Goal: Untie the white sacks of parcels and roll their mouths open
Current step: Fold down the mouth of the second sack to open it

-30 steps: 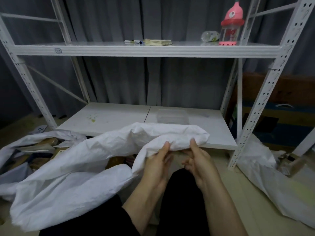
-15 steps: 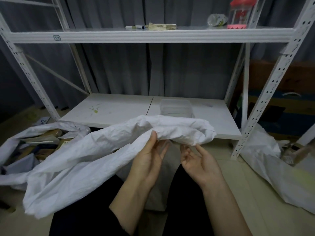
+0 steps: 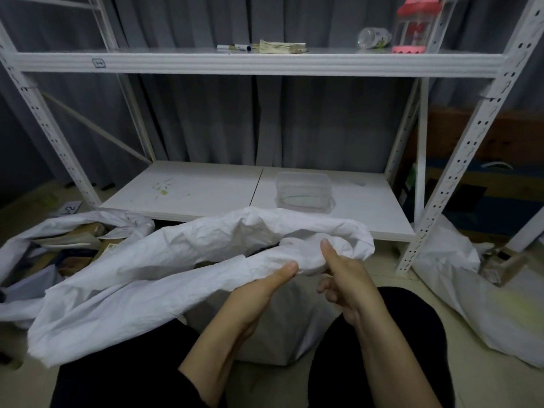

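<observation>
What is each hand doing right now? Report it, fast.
Left hand: pinches the white sack at its mouth edge.
Right hand: thumb on the sack, fingers curled; a grip cannot be told.

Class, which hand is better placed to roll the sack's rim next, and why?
Probably the right hand: its thumb sits on the bunched rim of the white sack; the left hand grips flatter fabric beside it.

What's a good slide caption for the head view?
Left hand and right hand hold the mouth of a white sack before a metal rack.
</observation>
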